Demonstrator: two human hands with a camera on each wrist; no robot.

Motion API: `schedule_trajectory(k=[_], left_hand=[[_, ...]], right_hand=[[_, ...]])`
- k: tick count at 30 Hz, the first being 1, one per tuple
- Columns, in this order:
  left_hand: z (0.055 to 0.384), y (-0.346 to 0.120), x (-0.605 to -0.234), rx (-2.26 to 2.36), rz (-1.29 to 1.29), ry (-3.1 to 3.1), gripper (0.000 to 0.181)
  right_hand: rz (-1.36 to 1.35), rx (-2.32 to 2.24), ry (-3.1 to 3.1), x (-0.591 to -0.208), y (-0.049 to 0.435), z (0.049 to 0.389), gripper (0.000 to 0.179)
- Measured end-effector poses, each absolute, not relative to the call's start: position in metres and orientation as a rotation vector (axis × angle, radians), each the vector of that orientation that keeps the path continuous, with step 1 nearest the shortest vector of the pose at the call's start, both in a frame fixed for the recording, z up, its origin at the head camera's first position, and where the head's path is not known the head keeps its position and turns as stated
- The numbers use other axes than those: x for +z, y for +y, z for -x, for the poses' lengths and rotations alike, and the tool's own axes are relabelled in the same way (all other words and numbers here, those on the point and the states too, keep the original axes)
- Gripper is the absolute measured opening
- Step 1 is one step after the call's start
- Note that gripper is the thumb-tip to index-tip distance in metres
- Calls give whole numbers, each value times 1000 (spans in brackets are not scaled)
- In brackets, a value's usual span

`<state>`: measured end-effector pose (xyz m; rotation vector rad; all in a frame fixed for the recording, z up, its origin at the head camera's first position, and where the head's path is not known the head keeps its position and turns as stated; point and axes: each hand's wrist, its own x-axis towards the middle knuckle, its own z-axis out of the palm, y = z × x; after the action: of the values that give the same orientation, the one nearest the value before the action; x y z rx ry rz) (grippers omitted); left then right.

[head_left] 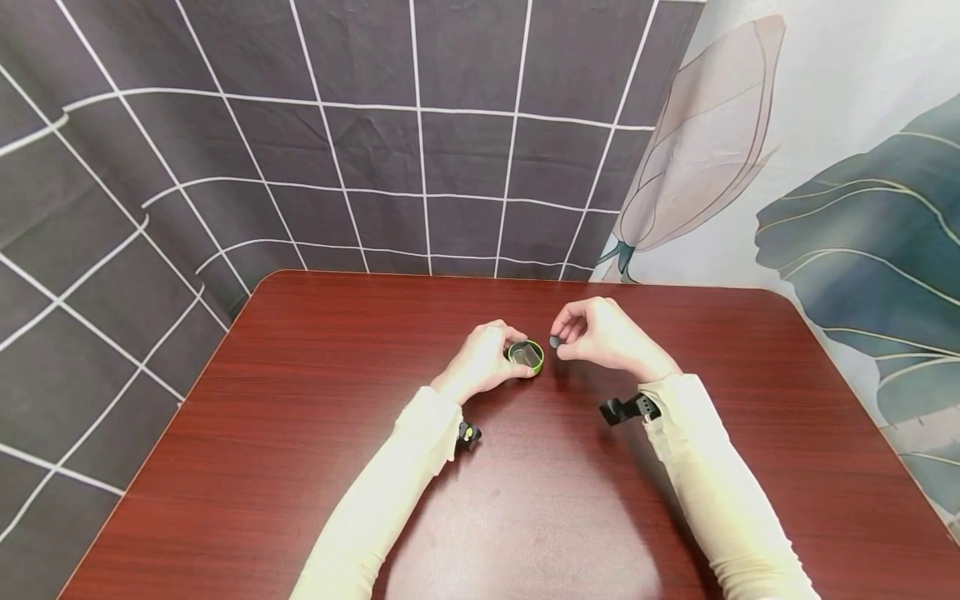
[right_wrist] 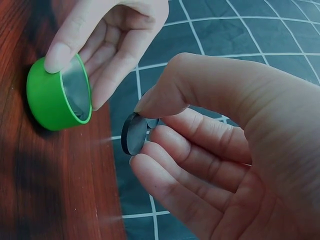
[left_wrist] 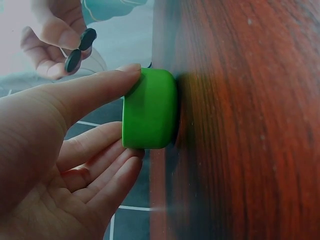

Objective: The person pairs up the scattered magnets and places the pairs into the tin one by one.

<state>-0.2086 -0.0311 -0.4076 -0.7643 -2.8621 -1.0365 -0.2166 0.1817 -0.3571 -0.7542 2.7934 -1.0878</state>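
My left hand (head_left: 480, 358) grips a small round green container (left_wrist: 150, 110) between thumb and fingers, holding it by its sides on the table. The container's open mouth faces up, and its inside looks dark grey in the right wrist view. Just to the right, my right hand (head_left: 606, 335) pinches a small black piece (right_wrist: 135, 134) between thumb and fingertips, a little apart from the container. In the left wrist view two flat black discs (left_wrist: 73, 60) show side by side at those fingertips; whether they are joined I cannot tell.
The reddish-brown wooden table (head_left: 337, 333) has rounded far corners. Behind it hangs a dark grey cloth with a white grid (head_left: 375, 150), and a leaf-patterned curtain (head_left: 847, 208) hangs at the right. A black strap (head_left: 630, 408) is on my right wrist.
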Motion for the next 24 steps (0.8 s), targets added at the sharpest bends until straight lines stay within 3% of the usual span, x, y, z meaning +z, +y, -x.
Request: schedule_trajectory(k=[24], left_hand=[[209,-31,-410,-1066,756,-2857,52]], right_hand=[[782,-1135,2781,-357,175,220,19]])
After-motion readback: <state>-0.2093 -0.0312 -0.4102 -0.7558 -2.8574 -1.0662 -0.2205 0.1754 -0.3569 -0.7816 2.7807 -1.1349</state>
